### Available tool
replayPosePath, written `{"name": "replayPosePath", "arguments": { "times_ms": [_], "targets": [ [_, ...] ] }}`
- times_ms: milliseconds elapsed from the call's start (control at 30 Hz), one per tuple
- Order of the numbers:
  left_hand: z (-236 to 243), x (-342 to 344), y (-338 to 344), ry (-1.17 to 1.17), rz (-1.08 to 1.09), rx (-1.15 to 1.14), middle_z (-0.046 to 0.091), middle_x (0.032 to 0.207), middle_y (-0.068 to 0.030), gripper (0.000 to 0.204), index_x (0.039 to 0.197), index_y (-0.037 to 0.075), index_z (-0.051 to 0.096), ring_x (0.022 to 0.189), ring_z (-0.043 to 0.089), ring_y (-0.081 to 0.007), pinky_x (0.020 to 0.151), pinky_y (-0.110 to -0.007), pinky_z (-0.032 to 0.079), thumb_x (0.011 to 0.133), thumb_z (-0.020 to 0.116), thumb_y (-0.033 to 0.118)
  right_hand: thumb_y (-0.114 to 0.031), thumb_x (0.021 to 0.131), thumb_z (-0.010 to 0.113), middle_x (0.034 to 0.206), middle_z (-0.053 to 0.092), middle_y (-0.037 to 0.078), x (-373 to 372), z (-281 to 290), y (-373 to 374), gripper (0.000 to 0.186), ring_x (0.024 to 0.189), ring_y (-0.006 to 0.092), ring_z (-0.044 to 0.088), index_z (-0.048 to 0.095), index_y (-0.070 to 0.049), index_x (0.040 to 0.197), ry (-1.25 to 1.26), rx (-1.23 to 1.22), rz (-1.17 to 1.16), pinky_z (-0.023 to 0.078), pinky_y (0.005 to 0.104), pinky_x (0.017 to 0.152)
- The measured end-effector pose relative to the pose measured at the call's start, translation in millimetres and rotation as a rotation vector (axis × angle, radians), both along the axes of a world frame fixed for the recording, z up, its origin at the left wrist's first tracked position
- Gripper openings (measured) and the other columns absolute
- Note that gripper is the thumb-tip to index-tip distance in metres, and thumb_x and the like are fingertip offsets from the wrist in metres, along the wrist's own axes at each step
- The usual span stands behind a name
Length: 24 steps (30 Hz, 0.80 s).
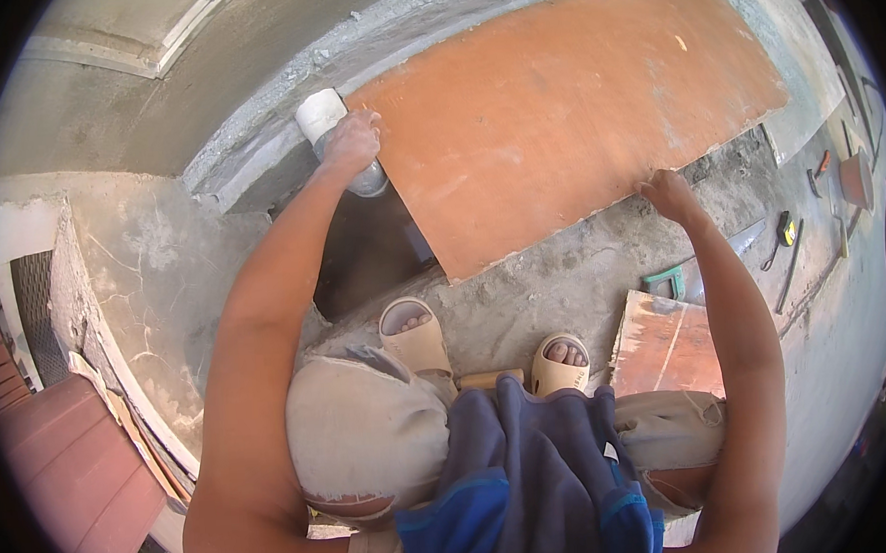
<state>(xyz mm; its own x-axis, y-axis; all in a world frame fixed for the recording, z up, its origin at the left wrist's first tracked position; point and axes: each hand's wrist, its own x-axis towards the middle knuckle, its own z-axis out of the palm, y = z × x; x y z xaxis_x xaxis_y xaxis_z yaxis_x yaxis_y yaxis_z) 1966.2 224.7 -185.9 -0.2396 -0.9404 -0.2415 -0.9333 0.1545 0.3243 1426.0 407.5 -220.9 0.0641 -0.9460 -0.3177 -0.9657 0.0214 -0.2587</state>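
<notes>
A large orange-brown plywood board [565, 110] lies slanted over a dark opening [367, 250] in rough concrete. My left hand [351, 144] is closed at the board's left edge, near its far corner. Right beside that hand stands a white pipe [320, 113], its lower part greyish and partly hidden behind the hand. Along the near edge of the board, my right hand [669, 195] has its fingers curled round the rim. The undersides of both grips are hidden.
A smaller worn board [667, 350] lies by my right knee. Near it are a green-handled saw [669, 283], a yellow-and-black tape measure [785, 229] and a dark rod [789, 268]. Farther right are a hammer [816, 175] and a brown bucket [857, 180]. A concrete wall [124, 123] rises at left.
</notes>
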Motion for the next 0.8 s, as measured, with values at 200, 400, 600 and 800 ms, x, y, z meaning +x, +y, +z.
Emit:
{"name": "replayPosePath", "arguments": {
  "times_ms": [200, 400, 600, 800],
  "targets": [
    [-13.5, 23.1, 5.9, 0.026, 0.157, -0.047, 0.07, 0.102, -0.0138, 0.03, 0.116, 0.009, 0.062, 0.099, 0.066, -0.0296, 0.087, -0.041, 0.05, 0.087, 0.063, 0.02, -0.036, 0.087, 0.063, 0.074, 0.061, 0.02, -31.2, -26.5, 28.7, 0.041, 0.069, 0.0377, 0.063, 0.065, 0.004, 0.079, 0.007, -0.053, 0.11, 0.05, 0.0485, 0.067],
    [-20.2, 28.9, 13.8, 0.058, 0.287, 0.131, 0.069, 0.107, -0.0174, 0.03, 0.112, 0.011, 0.063, 0.106, 0.064, -0.034, 0.092, -0.044, 0.049, 0.084, 0.063, 0.022, -0.043, 0.089, 0.059, 0.1, 0.063, 0.031, -9.0, 43.1, 27.9, 0.051, 0.1, 0.0447, 0.06, 0.065, 0.008, 0.089, 0.008, 0.339, -0.184, 0.047, 0.0498, 0.086],
    [-29.7, 13.3, 17.6, 0.012, 0.122, 0.147, 0.069, 0.107, -0.017, 0.026, 0.107, 0.01, 0.066, 0.106, 0.064, -0.0334, 0.091, -0.044, 0.049, 0.082, 0.063, 0.02, -0.034, 0.089, 0.06, 0.065, 0.062, 0.021, -15.1, 44.4, 36.9, 0.046, 0.061, 0.0306, 0.066, 0.061, 0.009, 0.072, -0.081, 0.317, -0.222, 0.052, 0.0418, 0.064],
    [-15.5, -10.2, 46.8, -0.144, 0.023, 0.33, 0.071, 0.091, -0.0155, 0.027, 0.086, 0.002, 0.068, 0.088, 0.069, -0.0314, 0.078, -0.042, 0.054, 0.088, 0.064, 0.029, -0.033, 0.09, 0.059, 0.061, 0.062, 0.02, -17.8, 51.8, 52.2, 0.044, 0.068, 0.0342, 0.067, 0.065, 0.008, 0.073, -0.093, 0.295, -0.226, 0.053, 0.0431, 0.072]
  ]
}}
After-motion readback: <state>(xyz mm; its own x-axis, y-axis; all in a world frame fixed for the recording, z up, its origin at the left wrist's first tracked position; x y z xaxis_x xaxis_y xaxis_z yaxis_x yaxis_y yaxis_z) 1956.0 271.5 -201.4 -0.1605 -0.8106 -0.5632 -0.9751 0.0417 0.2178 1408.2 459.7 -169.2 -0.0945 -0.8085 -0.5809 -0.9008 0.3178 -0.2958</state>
